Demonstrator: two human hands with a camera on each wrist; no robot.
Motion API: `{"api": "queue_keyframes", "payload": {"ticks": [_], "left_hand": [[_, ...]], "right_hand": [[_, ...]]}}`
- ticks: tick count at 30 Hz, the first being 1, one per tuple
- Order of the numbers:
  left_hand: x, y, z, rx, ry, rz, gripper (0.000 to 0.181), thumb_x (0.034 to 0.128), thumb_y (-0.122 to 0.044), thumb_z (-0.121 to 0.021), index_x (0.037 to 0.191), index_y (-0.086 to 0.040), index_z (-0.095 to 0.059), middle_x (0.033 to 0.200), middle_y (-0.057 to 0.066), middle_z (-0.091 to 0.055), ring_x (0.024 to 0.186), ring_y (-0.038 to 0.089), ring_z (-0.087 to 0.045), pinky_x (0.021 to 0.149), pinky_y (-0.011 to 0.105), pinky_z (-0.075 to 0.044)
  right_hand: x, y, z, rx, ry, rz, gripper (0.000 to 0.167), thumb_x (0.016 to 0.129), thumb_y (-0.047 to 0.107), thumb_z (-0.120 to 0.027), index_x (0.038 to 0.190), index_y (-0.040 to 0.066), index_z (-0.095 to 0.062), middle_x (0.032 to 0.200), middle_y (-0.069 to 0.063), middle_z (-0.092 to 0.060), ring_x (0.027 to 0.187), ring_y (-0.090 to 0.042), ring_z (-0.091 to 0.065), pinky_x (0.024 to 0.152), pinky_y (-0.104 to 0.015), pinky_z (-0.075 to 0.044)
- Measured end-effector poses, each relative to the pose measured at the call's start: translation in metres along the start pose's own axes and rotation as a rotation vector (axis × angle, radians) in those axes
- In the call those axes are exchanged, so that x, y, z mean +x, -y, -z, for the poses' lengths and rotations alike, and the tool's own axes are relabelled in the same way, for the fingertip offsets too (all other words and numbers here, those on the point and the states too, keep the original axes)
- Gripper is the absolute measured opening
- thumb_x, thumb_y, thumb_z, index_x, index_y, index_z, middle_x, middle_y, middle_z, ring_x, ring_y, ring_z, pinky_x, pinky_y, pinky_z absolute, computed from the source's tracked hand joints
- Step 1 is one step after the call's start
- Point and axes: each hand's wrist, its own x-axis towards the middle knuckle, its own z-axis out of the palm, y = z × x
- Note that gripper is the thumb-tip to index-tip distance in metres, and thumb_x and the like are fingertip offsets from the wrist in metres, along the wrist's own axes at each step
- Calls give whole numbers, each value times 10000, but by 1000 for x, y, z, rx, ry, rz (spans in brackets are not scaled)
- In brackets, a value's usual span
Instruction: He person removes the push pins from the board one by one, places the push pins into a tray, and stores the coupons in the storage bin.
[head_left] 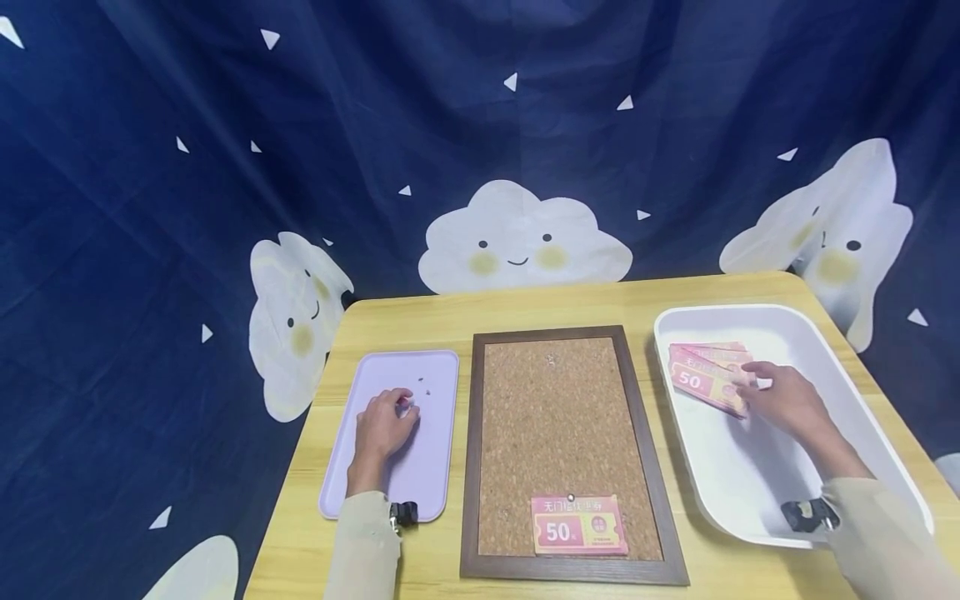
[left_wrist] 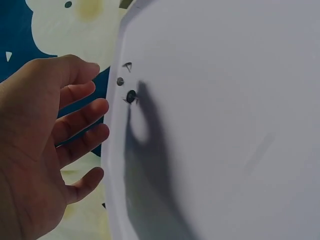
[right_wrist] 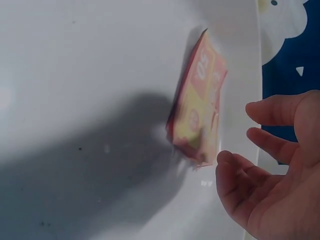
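Over the lilac tray, my left hand hovers with loosely bent fingers. In the left wrist view its fingers are spread and nothing is between them; several dark thumbtacks lie on the tray just beyond. On the right, pink and yellow coupons marked 50 lie in a loose pile in the white tub. My right hand is at the right end of that pile. The right wrist view has its thumb and fingers parted beside the coupons, holding none.
Between tray and tub lies a brown-framed corkboard. A similar coupon is at its lower edge, with a tack at the coupon's top. All stand on a wooden table before a dark blue curtain with clouds.
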Motion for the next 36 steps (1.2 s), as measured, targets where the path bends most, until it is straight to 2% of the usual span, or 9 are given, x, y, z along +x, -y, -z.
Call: {"api": "queue_keyframes", "payload": {"ticks": [5,10,19,28,36], "left_hand": [[-4,-5,6,16,33,-34,437,857,-388,-648,1243,-186,-608,1213,48,-637,1160,283,-544,980,527,-384],[-9,-11,12,28,46,-75,502,861,-429,-650,1296,-189,-578,1310,71,-589,1212,294,-511,984,538,-382],[-18,-24,16,11,42,-129,496,845,-443,-669,1274,-206,-590,1283,62,-602,1192,288,-527,968,536,-391],[-30,-37,11,-20,56,-178,526,835,-467,-676,1291,-224,-577,1302,42,-590,1213,281,-521,967,527,-396],[-42,-44,6,-54,41,-219,527,821,-452,-700,1283,-228,-582,1282,33,-605,1210,272,-531,975,532,-399]], "right_hand": [[-6,7,2,43,22,-12,602,958,349,-539,1365,-71,-399,1278,-385,-469,1076,-538,-523,770,-552,-443],[-13,14,1,59,4,23,598,974,352,-516,1389,-55,-375,1300,-376,-450,1099,-544,-516,790,-573,-441],[-23,35,3,53,-4,77,612,950,344,-565,1363,-69,-385,1274,-374,-472,1088,-530,-517,804,-582,-428],[-32,57,3,56,2,110,640,945,392,-579,1408,5,-367,1361,-331,-452,1143,-522,-515,820,-601,-427],[-42,66,2,78,-41,154,627,934,321,-610,1426,19,-366,1351,-319,-480,1102,-521,-554,799,-596,-451]]}}
